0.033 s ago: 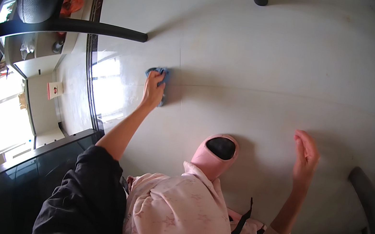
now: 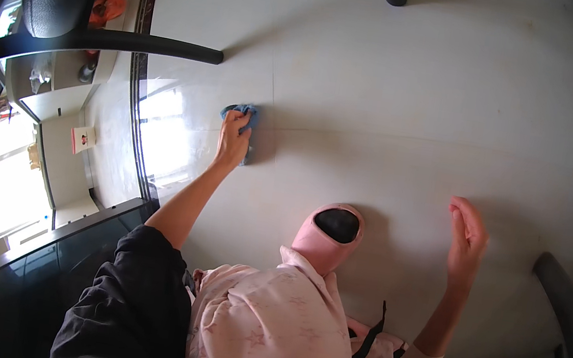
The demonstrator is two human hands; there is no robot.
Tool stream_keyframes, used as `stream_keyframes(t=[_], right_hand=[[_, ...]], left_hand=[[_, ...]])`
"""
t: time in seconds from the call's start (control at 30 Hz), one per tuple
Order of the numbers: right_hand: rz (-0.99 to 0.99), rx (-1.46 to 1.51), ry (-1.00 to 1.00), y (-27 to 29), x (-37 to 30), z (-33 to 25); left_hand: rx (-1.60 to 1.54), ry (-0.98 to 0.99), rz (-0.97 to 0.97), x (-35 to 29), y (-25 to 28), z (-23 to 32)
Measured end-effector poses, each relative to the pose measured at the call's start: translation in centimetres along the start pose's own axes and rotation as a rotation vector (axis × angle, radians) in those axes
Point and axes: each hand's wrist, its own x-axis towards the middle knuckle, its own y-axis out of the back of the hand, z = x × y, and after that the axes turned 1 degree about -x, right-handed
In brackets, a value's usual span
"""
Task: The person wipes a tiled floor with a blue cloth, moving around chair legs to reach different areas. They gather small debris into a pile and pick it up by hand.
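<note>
Left hand (image 2: pixel 234 140) presses blue cloth (image 2: pixel 245 115) (right hand (image 2: pixel 466 239) open).

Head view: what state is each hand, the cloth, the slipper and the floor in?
Left hand: closed on the cloth, pressing it to the floor.
Small blue crumpled cloth: bunched under the left hand, on the floor.
Right hand: open, empty, held above the floor.
Pink open-toed slipper: on the foot, flat on the floor.
Glossy pale tiled floor: reflects window light at left.

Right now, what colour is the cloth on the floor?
Blue. The cloth shows under the left hand in the head view.
</note>
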Motion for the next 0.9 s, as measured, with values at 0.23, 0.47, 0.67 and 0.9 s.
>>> stream_keyframes(t=[0.23, 0.47, 0.67, 0.9], right_hand=[[-0.052, 0.021, 0.022, -0.4, -0.3, 0.6], [-0.001, -0.040, 0.004, 0.6, -0.3, -0.9], [0.035, -0.085, 0.001, 2.0, -0.3, -0.6], [-0.013, -0.099, -0.071, 0.1, 1.0, 0.1]], left_hand=[[0.007, 0.056, 0.085, 4.3, 2.8, 0.3], [-0.008, 0.020, 0.142, -4.1, -0.8, -3.6], [0.088, 1.114, 0.330, -0.5, 1.7, -9.8], [0.247, -0.013, 0.525, 12.0, -3.7, 1.1]])
